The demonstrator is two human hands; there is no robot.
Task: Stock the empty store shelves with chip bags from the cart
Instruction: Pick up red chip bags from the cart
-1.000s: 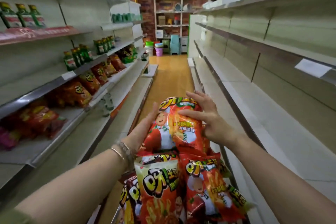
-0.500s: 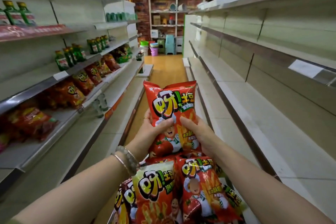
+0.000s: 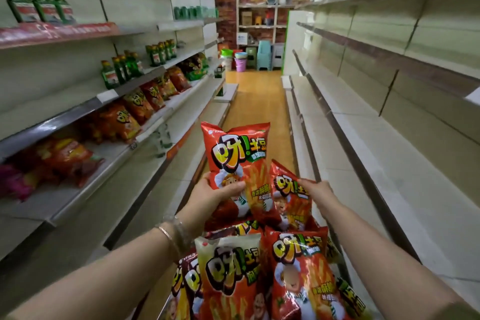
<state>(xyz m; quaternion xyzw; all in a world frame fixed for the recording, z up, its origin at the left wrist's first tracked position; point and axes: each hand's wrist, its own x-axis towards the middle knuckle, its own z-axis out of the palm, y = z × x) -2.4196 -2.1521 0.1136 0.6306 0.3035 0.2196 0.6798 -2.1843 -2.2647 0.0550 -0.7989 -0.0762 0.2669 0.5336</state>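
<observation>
Your left grip [image 3: 217,196] curls round an upright glossy red chip bag [image 3: 235,153], held above the heap of red and cream chip bags [image 3: 259,275]. Your right grip [image 3: 315,189] pinches a second, tilted red chip bag [image 3: 289,202] touching it, beside the pale metal shelves [image 3: 389,163].
</observation>
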